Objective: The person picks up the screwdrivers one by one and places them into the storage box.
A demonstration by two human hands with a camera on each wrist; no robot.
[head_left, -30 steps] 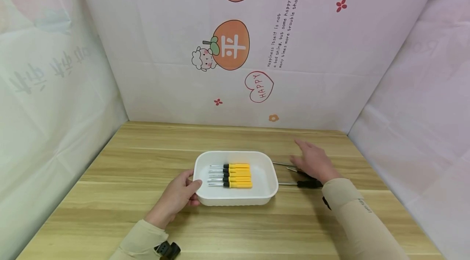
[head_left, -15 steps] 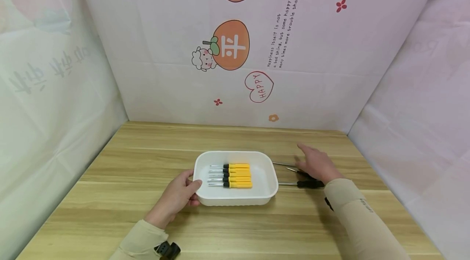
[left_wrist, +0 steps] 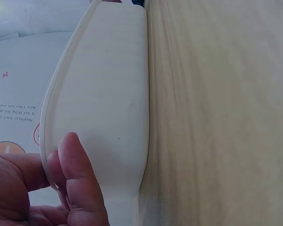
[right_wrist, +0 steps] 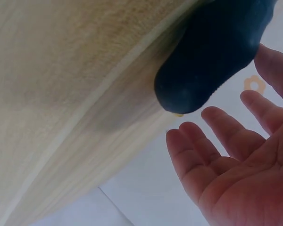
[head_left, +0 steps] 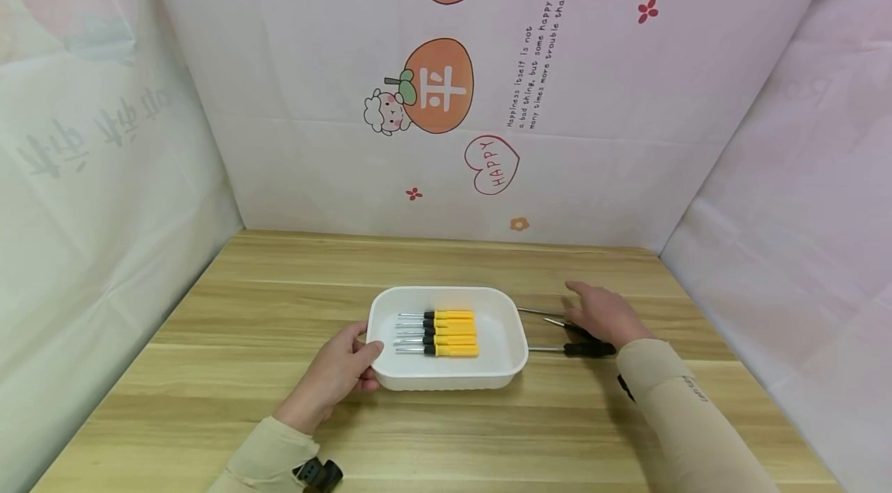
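Note:
A white plastic tray [head_left: 498,346] rests on the table with several small screwdrivers [head_left: 453,328] inside, their yellow handles lined up side by side. My left hand [head_left: 337,369] grips the tray's left end, thumb over the rim and fingers below it outside. In the left wrist view those fingers [left_wrist: 80,176] press the tray's outer wall [left_wrist: 104,94]. To the right of the tray lie several larger screwdrivers with black handles [head_left: 588,349], shafts pointing at it. Above them hovers my right hand [head_left: 606,315], fingers loosely spread. The right wrist view shows a dark handle [right_wrist: 212,56] close to its fingertips.
The wooden table [head_left: 293,268] ends at a white printed cloth [head_left: 313,168] at the back, with more cloth on both sides. One screwdriver shaft [head_left: 538,311] reaches the tray's right end from under the right hand's side.
My right hand has shifted slightly to the right and nearer to me, over the black-handled screwdrivers. The left hand, the tray and the yellow screwdrivers have stayed put.

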